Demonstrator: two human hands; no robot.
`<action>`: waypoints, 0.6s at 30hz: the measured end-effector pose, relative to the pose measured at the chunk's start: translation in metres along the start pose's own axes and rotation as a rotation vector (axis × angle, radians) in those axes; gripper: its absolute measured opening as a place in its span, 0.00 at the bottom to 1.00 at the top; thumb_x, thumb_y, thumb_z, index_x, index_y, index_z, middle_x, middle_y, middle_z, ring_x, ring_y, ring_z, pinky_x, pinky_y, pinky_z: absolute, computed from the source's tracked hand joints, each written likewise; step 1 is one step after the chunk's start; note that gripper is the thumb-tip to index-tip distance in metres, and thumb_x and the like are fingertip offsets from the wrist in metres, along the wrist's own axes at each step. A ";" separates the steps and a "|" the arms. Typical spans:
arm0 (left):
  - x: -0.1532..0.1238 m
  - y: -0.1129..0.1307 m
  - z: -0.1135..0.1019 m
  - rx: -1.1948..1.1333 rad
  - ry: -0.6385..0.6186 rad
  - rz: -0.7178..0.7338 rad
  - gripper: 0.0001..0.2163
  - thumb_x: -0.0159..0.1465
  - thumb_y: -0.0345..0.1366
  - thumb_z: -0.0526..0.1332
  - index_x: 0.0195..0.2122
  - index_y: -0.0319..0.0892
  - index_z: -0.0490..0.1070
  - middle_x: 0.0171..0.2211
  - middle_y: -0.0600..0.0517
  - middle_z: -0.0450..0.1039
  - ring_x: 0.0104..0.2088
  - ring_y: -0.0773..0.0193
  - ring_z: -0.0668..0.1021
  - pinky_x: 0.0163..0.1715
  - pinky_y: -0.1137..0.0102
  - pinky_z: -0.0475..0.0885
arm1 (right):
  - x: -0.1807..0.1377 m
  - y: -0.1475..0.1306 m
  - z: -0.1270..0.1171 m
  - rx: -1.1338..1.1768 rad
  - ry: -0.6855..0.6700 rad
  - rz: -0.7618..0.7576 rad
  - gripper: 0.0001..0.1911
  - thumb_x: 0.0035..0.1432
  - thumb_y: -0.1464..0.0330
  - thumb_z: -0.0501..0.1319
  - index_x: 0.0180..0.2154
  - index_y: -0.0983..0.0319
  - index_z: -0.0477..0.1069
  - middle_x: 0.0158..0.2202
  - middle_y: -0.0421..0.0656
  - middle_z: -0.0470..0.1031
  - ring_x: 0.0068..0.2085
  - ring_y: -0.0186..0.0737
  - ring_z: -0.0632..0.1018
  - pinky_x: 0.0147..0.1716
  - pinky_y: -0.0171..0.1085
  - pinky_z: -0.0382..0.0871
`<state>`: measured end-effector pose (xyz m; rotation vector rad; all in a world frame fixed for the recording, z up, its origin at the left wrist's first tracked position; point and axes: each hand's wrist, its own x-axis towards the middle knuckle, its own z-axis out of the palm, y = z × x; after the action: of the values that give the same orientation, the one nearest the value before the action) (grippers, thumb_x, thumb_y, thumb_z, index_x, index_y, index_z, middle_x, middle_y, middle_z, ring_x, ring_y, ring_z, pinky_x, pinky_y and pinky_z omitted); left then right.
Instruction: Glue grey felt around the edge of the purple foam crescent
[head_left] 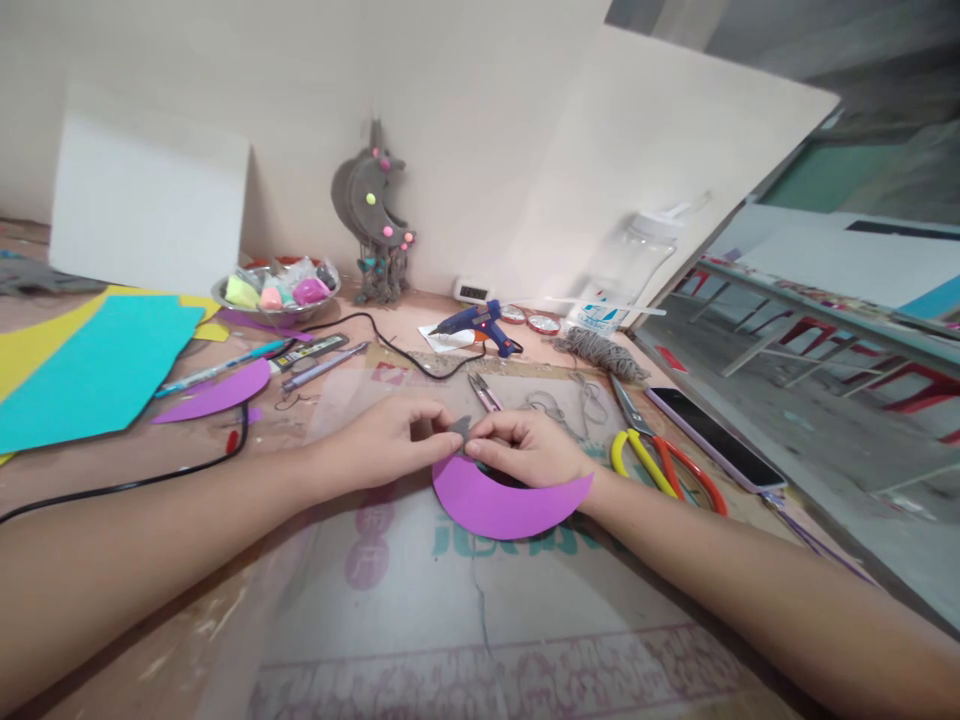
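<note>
A purple paper crescent is held over the work surface, its curve facing me and one pointed end reaching toward my right wrist. Its far end has a small grey covering, perhaps wound yarn; the exact material is too small to tell. My left hand pinches this grey end between thumb and fingers. Close beside it, my right hand is closed, thumb and forefinger pinching at the same end. A thin grey strand lies below the crescent.
Scissors and a phone lie right; small snips sit just beyond my hands. Farther back are a glue gun, grey yarn, a bottle and a moon ornament. Turquoise paper and a black cord lie left.
</note>
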<state>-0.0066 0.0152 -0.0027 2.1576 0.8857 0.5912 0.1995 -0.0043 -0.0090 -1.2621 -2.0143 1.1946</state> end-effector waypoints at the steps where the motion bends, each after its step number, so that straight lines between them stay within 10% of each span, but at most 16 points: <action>1: 0.000 -0.001 0.000 -0.001 0.000 0.006 0.09 0.60 0.38 0.55 0.28 0.39 0.69 0.23 0.57 0.66 0.26 0.69 0.68 0.26 0.74 0.61 | 0.000 0.000 0.000 0.003 0.001 0.000 0.15 0.53 0.57 0.60 0.32 0.64 0.73 0.23 0.38 0.68 0.23 0.29 0.65 0.23 0.30 0.59; 18: 0.001 -0.001 -0.001 -0.050 0.026 -0.057 0.10 0.61 0.39 0.53 0.29 0.40 0.69 0.25 0.56 0.69 0.28 0.68 0.69 0.28 0.73 0.62 | 0.000 0.000 -0.002 0.222 0.010 0.000 0.19 0.54 0.53 0.58 0.29 0.64 0.68 0.21 0.36 0.63 0.22 0.28 0.62 0.21 0.30 0.57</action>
<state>-0.0068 0.0169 -0.0026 2.0776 0.9334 0.6079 0.2009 -0.0036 -0.0083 -1.1559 -1.8161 1.3665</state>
